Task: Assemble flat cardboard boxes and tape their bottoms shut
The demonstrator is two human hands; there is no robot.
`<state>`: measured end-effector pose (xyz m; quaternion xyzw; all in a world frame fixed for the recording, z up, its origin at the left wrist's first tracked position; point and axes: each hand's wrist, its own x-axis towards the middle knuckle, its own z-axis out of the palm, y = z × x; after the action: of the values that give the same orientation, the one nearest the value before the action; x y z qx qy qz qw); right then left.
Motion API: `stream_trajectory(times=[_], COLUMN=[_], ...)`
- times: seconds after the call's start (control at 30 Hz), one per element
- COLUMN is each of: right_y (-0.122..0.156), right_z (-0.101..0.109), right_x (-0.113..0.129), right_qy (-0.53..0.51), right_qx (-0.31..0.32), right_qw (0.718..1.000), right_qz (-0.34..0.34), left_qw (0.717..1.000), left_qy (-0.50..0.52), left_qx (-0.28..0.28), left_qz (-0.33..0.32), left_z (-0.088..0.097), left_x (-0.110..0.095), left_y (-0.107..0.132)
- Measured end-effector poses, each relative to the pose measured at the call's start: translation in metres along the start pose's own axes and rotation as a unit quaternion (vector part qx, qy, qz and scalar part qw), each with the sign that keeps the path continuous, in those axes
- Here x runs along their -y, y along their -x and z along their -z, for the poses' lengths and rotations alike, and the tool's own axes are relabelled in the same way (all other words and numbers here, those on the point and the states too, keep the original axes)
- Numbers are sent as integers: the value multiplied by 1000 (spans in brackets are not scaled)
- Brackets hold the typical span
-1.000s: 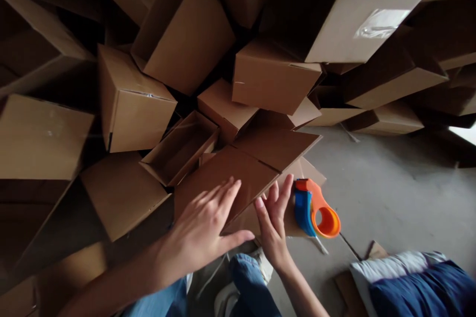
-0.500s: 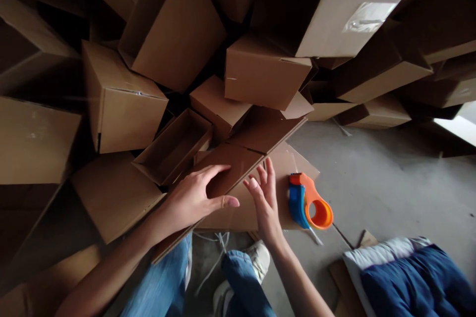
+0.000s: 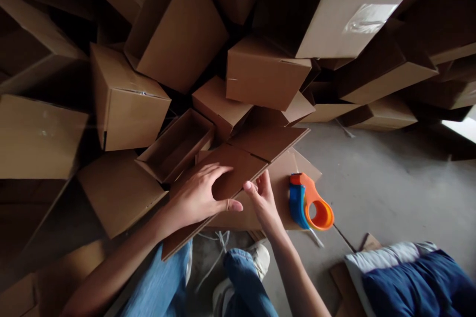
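A flattened cardboard box [image 3: 238, 161] is tilted in front of me, its long edge running from my lap up to the right. My left hand [image 3: 201, 193] lies on its upper face with fingers spread and thumb reaching past the near edge. At that edge my right hand [image 3: 262, 200] pinches the cardboard, thumb at the rim and fingers partly hidden behind it. Beneath lies another flat cardboard sheet [image 3: 286, 173]. On its right side rests an orange and blue tape dispenser [image 3: 311, 201].
Piled cardboard boxes [image 3: 269, 74] fill the far side and the left. An open narrow box [image 3: 178, 146] stands just beyond my left hand. A dark blue cushion [image 3: 420, 277] lies at lower right on the grey floor [image 3: 372, 178]. White string [image 3: 219, 242] trails near my shoes.
My right hand has closed from spread fingers onto the near edge of the flattened box. The box's upper end has dropped slightly. The left hand stays spread on it.
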<state>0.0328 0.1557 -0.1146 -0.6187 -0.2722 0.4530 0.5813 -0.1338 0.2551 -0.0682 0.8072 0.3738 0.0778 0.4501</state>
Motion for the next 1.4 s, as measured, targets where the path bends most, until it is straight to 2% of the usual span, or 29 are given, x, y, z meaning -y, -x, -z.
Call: stream_trajectory(times=[0.23,0.43,0.57,0.63,0.73,0.8,0.87,1.1,1.23,1.3,1.4], right_y=[1,7,11,20,40,54,62,61,66,71,74], right_z=[3,2,-7,-8,-1,8,17,31,36,38,46], right_x=[6,20,41,57,80,91,97,93,92,95,103], right_qy=[17,143,177,175,209,266,326,414,455,497,568], right_qx=[-8,-8,5,14,34,39,20,-46,-53,-57,-55], right_qw=[1000,990,983,983,976,961,941,893,870,845,797], right_qz=[-6,14,41,48,60,68,86,173,182,187,199], left_qw=[1000,999,988,976,957,952,955,956,954,953,961], left_qy=[3,-17,-48,-53,-54,-53,-46,5,4,-5,-15], left_qx=[0,-46,-126,-188,-269,-289,-287,-294,-297,-299,-270], left_qz=[0,-15,-72,-95,-94,-80,-63,-17,-37,-44,-49], left_z=[11,21,29,41,64,76,81,74,73,72,66], left_x=[-2,-15,-24,-28,-31,-28,-20,14,21,23,23], left_y=[-3,-1,5,11,21,25,26,11,8,12,24])
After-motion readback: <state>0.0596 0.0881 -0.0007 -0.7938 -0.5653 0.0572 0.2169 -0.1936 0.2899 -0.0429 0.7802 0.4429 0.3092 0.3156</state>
